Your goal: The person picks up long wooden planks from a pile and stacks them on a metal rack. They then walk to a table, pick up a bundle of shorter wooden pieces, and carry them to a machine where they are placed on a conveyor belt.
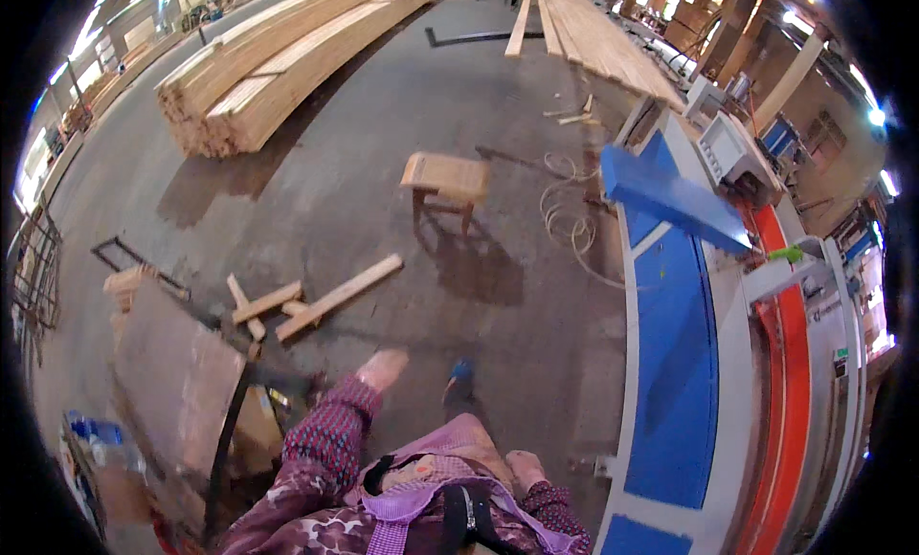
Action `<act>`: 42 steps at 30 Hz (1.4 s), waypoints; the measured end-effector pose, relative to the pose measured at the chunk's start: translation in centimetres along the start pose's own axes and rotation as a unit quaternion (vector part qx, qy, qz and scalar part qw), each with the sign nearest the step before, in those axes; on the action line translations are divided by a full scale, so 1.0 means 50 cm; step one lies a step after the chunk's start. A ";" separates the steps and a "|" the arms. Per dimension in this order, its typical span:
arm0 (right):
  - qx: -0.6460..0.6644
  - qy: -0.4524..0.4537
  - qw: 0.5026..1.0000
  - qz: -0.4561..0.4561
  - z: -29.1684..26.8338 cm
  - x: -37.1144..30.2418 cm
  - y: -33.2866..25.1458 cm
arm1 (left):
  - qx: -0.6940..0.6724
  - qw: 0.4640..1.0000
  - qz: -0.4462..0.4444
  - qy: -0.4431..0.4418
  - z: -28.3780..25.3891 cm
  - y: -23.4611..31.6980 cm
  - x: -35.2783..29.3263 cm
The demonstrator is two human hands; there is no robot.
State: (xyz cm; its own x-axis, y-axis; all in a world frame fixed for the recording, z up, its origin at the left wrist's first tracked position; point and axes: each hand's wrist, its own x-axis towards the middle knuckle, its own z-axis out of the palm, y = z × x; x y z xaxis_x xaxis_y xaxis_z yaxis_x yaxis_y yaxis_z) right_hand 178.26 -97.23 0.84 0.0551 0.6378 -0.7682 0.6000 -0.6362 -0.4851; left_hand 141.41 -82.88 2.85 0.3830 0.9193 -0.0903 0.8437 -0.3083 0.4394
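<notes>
My left hand (383,368) reaches forward from a patterned purple sleeve, past the brown board-topped stand (182,354) on my left. It is blurred, so its fingers do not show clearly, and no object can be made out in it. Close to my right side hangs my right hand (525,467), its fingers curled in with nothing seen in them. Nearest to the left hand, on the floor ahead, lie several short wood offcuts (345,297). A dark shoe with a blue patch (461,371) shows below me.
A small wooden stool (448,177) stands ahead. Long stacked timber (239,105) lies far left, and boards (593,38) rest far right. A blue and white machine (670,364) with a red strip runs along my right. Coiled hose (574,220) lies on the floor beside it.
</notes>
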 end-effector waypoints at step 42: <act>0.466 0.002 0.881 -0.085 -0.930 0.995 -1.211 | -0.711 0.693 -0.120 -0.006 -0.406 -0.508 1.758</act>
State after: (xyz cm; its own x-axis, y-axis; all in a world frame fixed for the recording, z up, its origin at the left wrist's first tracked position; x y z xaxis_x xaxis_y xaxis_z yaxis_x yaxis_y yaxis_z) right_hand 181.77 -6.80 11.42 0.0325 0.7587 -0.6506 -0.3157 -0.6098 -0.7269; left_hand 146.02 10.73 1.92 0.3068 0.8976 -0.3165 -0.3356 0.4133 0.8465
